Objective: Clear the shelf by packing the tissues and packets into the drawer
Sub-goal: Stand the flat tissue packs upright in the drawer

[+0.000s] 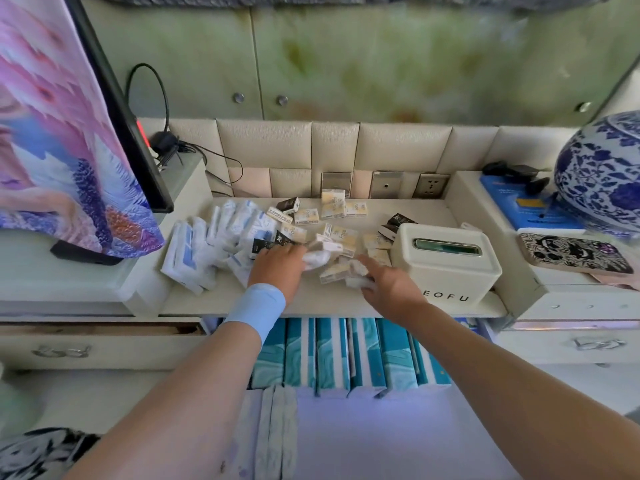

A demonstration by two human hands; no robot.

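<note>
Across the cream shelf [433,209], small packets [334,209] lie scattered at twelve o'clock, white tissue packs [194,251] at ten. Left hand [277,268] grips crumpled white tissue; right hand [389,285] clutches another. Below, the open drawer [346,355] holds teal packs.

I am at home, in a living room: past my hands runs a cream padded wall panel [381,143] with metal wall sockets [384,183]; a blue-and-white porcelain vase [602,174] stands far right, a black-framed screen [114,109] far left.
</note>
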